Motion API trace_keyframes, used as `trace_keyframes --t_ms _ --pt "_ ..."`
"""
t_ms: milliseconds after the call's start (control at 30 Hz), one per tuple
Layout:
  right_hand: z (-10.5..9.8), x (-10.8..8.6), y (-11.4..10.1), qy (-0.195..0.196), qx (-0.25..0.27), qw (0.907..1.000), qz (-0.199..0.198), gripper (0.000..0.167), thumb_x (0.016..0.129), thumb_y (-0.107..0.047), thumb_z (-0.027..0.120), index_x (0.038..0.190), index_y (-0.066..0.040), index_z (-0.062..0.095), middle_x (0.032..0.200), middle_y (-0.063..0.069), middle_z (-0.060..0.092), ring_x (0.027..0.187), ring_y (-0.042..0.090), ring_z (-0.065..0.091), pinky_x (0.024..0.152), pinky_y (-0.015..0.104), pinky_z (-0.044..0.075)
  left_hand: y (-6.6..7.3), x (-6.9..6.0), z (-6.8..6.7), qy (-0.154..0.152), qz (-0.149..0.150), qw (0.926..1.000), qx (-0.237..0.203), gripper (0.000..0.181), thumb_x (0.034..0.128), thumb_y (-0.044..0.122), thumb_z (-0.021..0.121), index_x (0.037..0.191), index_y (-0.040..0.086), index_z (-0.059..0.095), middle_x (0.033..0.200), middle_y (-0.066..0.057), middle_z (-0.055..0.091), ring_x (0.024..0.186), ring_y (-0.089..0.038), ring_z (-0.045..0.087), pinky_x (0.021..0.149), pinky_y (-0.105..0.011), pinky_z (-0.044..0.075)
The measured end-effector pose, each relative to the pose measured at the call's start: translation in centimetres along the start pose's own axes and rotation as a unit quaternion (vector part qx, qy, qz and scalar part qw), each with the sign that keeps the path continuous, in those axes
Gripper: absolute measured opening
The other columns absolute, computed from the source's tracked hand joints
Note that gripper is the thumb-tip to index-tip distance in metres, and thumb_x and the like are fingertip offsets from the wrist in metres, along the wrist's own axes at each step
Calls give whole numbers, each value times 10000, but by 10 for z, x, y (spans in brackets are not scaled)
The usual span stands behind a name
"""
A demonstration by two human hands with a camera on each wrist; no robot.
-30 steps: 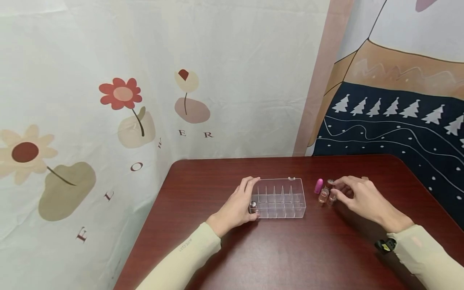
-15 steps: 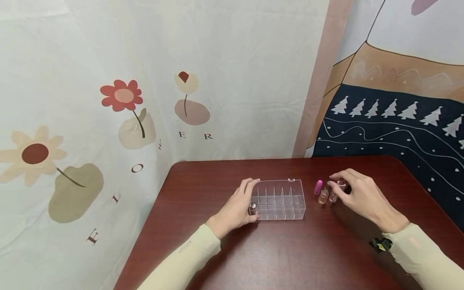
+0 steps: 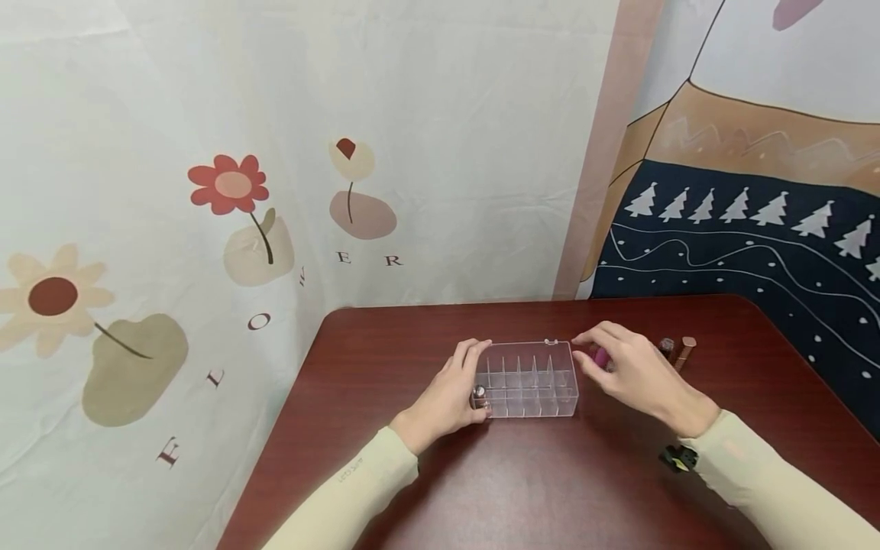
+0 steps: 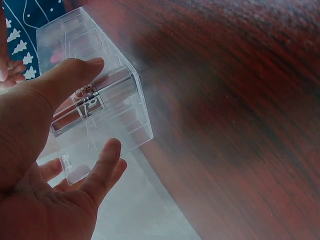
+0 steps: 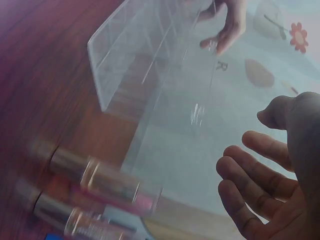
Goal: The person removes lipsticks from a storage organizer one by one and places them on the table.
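Observation:
A clear divided box with its lid raised stands on the table. My left hand grips its left end, thumb in front and fingers behind. Small lipstick tubes stand in the leftmost compartments, partly covered by that hand. Just off the box's right end is my right hand, fingers apart with nothing visible between them in the right wrist view. A pink tube shows past its fingers. Clear-capped lipsticks stand below this hand in the right wrist view; in the head view it hides them.
Right of my right hand are a dark-topped tube and a rose-gold tube. The reddish-brown table ends at a curtain with printed flowers behind and a dark patterned cloth at the right.
My right hand has moved left from the lipstick cluster to beside the box's right end, uncovering the tubes at the right. The left hand keeps its hold on the box.

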State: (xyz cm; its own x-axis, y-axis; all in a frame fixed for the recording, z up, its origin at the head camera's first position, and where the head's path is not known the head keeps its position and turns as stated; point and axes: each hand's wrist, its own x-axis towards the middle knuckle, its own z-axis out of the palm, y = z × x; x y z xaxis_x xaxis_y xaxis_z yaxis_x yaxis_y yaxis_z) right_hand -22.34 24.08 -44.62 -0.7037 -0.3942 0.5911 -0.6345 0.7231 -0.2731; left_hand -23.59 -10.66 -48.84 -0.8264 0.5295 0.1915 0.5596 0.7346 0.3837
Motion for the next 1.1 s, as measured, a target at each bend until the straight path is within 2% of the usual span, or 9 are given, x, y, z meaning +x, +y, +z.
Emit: trace_keyframes --t_ms 133,233,433,633,900,1100 --pt "11 8 -9 -57 38 9996 -272 279 935 -82 946 1192 -101 839 1109 57 824 856 159 761 747 367 710 -1 1 1 22 28 10000 10 1254 796 184 1100 1776 91 323 1742 -205 427 1395 -479 678 1162 -548 644" --pt "18 13 -15 -79 67 9990 -441 289 930 -90 952 1195 -80 837 1110 64 824 948 217 812 829 450 732 -1 1 1 34 39 10000 3 1256 793 183 1102 1775 91 325 1743 -209 427 1394 -484 680 1165 -551 641" --pt "32 18 -27 -187 223 9979 -587 268 939 -112 952 1176 -85 830 1092 66 820 906 198 790 820 426 724 -2 2 2 36 61 10000 -3 1251 802 191 1098 1778 92 322 1743 -209 427 1396 -482 679 1164 -546 643" --pt "47 23 -35 -391 512 9961 -604 290 953 -114 951 1208 -78 815 1071 87 818 879 200 776 796 352 711 -4 3 3 82 101 9999 35 1256 790 199 1108 1770 82 332 1725 -207 442 1400 -483 676 1177 -543 639" --pt "68 31 -50 -706 619 9937 -610 287 1005 -180 909 1250 -61 816 1133 98 843 965 235 819 863 427 716 -4 5 0 46 133 9999 -8 1256 793 196 1107 1774 83 332 1731 -206 438 1418 -488 669 1200 -545 627" --pt "83 34 -61 -991 800 9898 -643 297 1026 -214 894 1272 -71 811 1156 71 852 972 198 818 873 400 718 -5 4 -1 -75 67 9999 -129 1265 783 142 1100 1781 98 323 1757 -214 420 1446 -498 659 1193 -562 629"
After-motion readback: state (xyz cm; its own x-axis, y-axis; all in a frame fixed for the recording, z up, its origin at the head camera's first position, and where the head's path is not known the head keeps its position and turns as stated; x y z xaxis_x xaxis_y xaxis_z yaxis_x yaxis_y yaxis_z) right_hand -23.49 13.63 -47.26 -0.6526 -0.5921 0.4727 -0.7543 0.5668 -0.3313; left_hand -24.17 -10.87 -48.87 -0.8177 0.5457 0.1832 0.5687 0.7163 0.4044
